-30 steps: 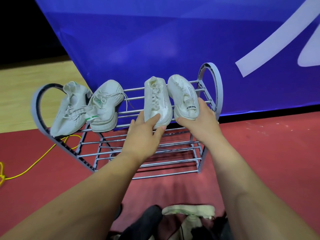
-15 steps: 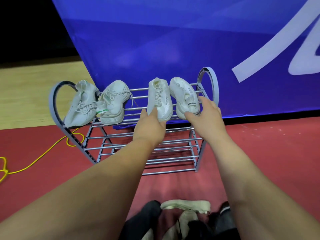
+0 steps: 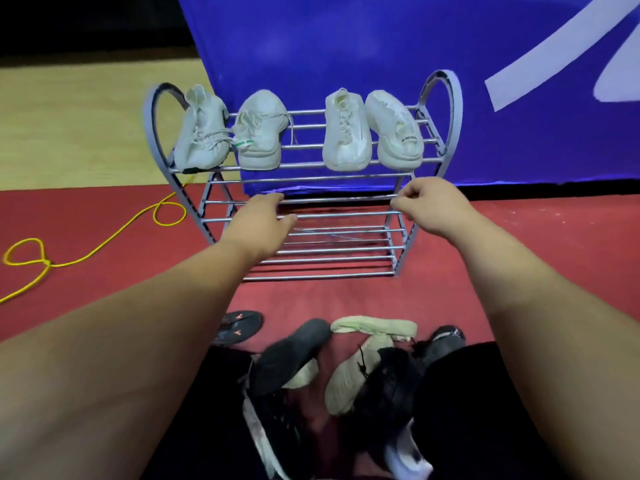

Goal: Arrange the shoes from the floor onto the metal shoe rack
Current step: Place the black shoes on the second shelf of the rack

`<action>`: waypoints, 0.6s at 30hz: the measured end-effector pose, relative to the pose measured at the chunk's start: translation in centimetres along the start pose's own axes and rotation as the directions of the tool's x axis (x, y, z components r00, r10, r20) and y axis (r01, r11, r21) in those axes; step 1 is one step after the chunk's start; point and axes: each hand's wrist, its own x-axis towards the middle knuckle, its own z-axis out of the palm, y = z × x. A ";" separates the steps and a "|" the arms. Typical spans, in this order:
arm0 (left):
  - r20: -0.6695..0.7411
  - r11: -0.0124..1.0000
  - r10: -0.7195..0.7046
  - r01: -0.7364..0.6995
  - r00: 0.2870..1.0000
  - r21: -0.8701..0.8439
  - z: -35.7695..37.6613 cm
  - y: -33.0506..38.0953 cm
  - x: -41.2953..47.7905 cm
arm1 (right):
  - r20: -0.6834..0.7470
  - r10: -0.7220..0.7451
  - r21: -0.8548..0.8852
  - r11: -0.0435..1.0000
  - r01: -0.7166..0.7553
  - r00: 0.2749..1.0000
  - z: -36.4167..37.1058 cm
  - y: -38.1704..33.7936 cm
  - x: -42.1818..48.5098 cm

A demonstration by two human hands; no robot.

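Note:
The metal shoe rack (image 3: 446, 98) stands on the red floor against a blue banner. Its top shelf carries two pairs of white sneakers: one pair at the left (image 3: 202, 133) (image 3: 261, 129), another at the right (image 3: 346, 131) (image 3: 394, 129). My left hand (image 3: 261, 221) hovers in front of the middle shelf, fingers loose, holding nothing. My right hand (image 3: 427, 206) is level with it at the rack's right side, fingers curled, empty. On the floor near me lies a heap of shoes: a black one (image 3: 291, 355), a cream one (image 3: 349, 379), an upturned pale sole (image 3: 374, 327).
A black sandal (image 3: 239, 325) lies left of the heap. A yellow cable (image 3: 104, 240) loops over the red floor left of the rack. Wooden flooring (image 3: 69, 126) lies beyond it. The lower shelves (image 3: 332, 252) hold nothing.
Both hands let go of the right pair of white sneakers and drew back and down, below the top shelf. The view pulled back, showing more of the shoe heap.

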 end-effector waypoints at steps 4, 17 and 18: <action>0.061 0.997 -0.070 0.068 0.996 0.042 1.1 -4.2 -1.6 | 0.189 -0.053 -0.110 0.991 0.075 0.981 3.2 -1.1 0.6; 0.288 0.885 -0.447 0.466 0.847 0.003 9.8 -16.0 -2.0 | 0.635 0.122 -0.219 0.975 0.025 0.763 21.1 1.4 4.3; 0.321 0.873 -0.461 0.487 0.827 -0.001 10.6 -16.4 -1.8 | 0.648 0.149 -0.228 0.974 0.004 0.747 22.4 1.9 4.5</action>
